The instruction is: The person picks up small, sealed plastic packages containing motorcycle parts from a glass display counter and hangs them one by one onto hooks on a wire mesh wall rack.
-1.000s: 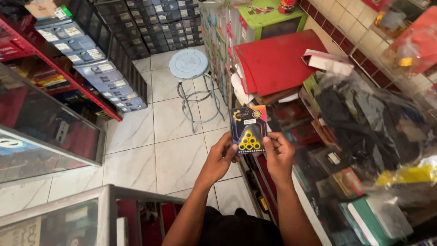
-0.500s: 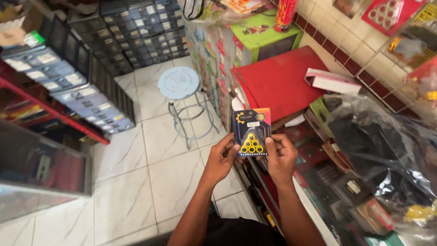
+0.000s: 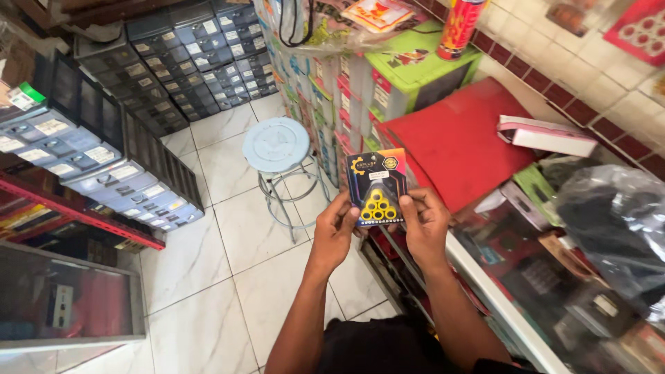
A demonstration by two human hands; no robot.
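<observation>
Far left: stacked grey plastic drawer cabinets [image 3: 104, 166], contents hidden behind labelled fronts. Centre floor: round pale-blue metal stool [image 3: 276, 145]. Left hand [image 3: 337, 228] and right hand [image 3: 424, 221], pinching opposite edges of dark card blister pack [image 3: 376, 188], six yellow rollers inside, held upright above glass counter [image 3: 512, 305].

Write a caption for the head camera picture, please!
Both hands, left hand and right hand, hold a blister pack above a stool.
</observation>
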